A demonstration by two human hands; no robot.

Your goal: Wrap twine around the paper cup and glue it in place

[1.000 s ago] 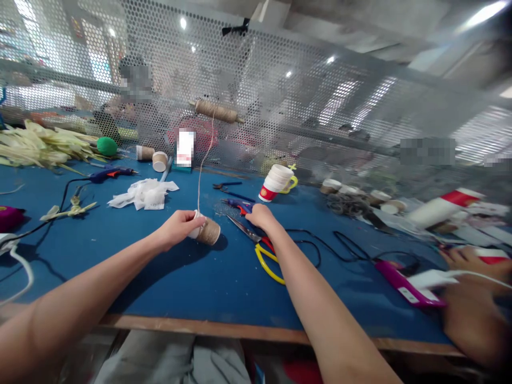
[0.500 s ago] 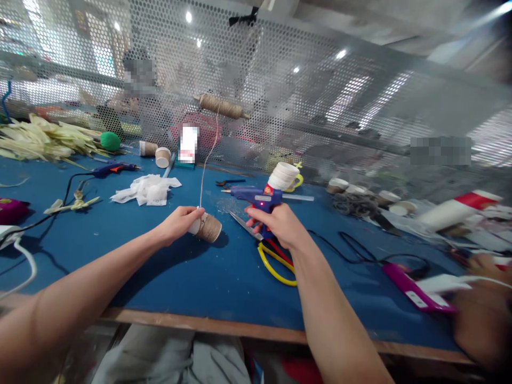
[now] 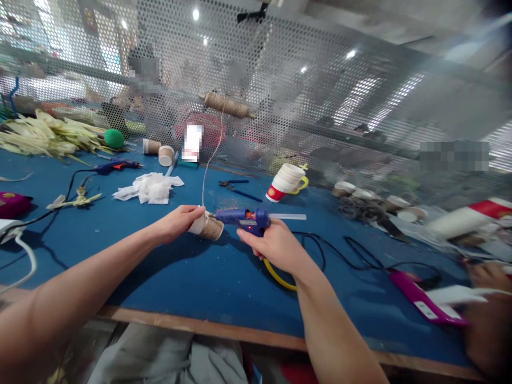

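Note:
My left hand (image 3: 182, 223) is closed on a small paper cup (image 3: 212, 228) wrapped partly in brown twine, tilted on its side above the table. A strand of twine (image 3: 206, 170) runs from the cup up to a twine spool (image 3: 226, 104) on the mesh panel. In my right hand (image 3: 276, 241) is a blue hot glue gun (image 3: 244, 217), a clear glue stick (image 3: 294, 216) poking from its back. Its nozzle is at the cup, close to my left fingertips. Yellow-handled scissors (image 3: 280, 276) lie under my right hand, their blades hidden.
Pliers (image 3: 240, 191) and stacked paper cups (image 3: 285, 182) stand beyond my hands. White crumpled cloth (image 3: 150, 188), another glue gun (image 3: 116, 166) and twine-wrapped cups (image 3: 166, 156) are to the left. At right, a purple power strip (image 3: 426, 301) lies near another person's arm (image 3: 488, 320).
My right hand has brought the glue gun down and left, from above the scissors to the cup. My left hand still holds the cup in nearly the same place.

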